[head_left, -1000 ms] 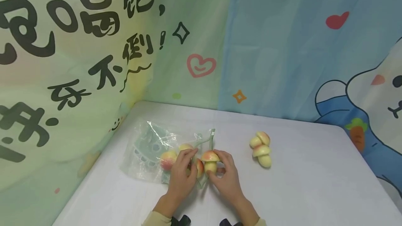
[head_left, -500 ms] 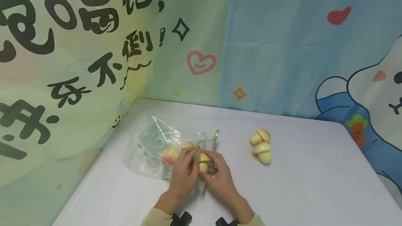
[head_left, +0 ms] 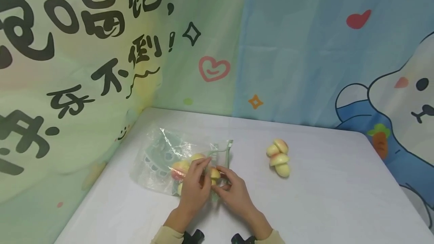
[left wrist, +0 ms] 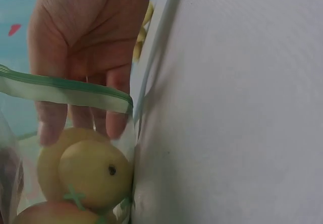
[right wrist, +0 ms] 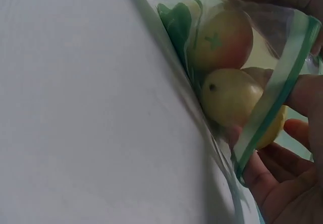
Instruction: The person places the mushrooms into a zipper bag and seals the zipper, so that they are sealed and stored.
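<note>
A clear zip bag [head_left: 152,174] with a green-edged mouth lies on the table, printed with a pale green pattern. My right hand [head_left: 234,191] reaches through the mouth and holds a yellow toy mushroom [head_left: 214,173] with a reddish cap. In the right wrist view, fingers surround that mushroom [right wrist: 232,97] just inside the green zip strip [right wrist: 277,98]. The left hand [head_left: 194,189] grips the bag near its mouth; its fingertips are partly hidden. Other red-and-yellow mushrooms [head_left: 179,169] are inside the bag, one [right wrist: 224,40] touching the held one.
Two more toy mushrooms [head_left: 279,158] lie together on the white table [head_left: 332,191], right of the hands. A printed cloth backdrop [head_left: 288,66] rises behind and at the left of the table.
The right hand has moved left with the mushroom, from beside the bag's mouth to inside it. The left hand stays at the bag. The pair of mushrooms on the right has not moved.
</note>
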The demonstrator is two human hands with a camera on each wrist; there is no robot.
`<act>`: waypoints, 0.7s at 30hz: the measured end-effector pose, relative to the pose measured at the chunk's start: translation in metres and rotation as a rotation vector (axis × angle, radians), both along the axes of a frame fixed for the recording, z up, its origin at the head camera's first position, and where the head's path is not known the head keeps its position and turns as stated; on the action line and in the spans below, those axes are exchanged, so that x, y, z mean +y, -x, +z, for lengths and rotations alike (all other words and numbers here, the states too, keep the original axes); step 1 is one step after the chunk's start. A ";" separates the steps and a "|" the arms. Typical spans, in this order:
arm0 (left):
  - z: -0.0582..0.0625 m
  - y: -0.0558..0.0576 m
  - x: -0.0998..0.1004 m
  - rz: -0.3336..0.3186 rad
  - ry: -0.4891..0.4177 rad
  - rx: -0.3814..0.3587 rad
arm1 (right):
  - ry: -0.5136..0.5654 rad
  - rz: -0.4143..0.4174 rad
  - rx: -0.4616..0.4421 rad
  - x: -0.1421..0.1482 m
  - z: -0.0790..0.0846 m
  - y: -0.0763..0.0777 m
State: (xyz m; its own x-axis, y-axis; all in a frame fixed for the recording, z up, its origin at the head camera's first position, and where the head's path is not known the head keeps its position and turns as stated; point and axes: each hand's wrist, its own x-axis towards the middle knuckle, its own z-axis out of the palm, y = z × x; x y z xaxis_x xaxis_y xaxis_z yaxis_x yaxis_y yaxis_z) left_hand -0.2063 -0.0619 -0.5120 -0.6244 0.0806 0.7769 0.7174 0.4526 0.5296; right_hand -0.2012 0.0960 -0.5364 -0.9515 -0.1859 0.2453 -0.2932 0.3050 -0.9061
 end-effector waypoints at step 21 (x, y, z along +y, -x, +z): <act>-0.002 0.001 -0.003 0.025 -0.030 -0.025 | 0.137 -0.515 0.204 0.071 0.048 0.003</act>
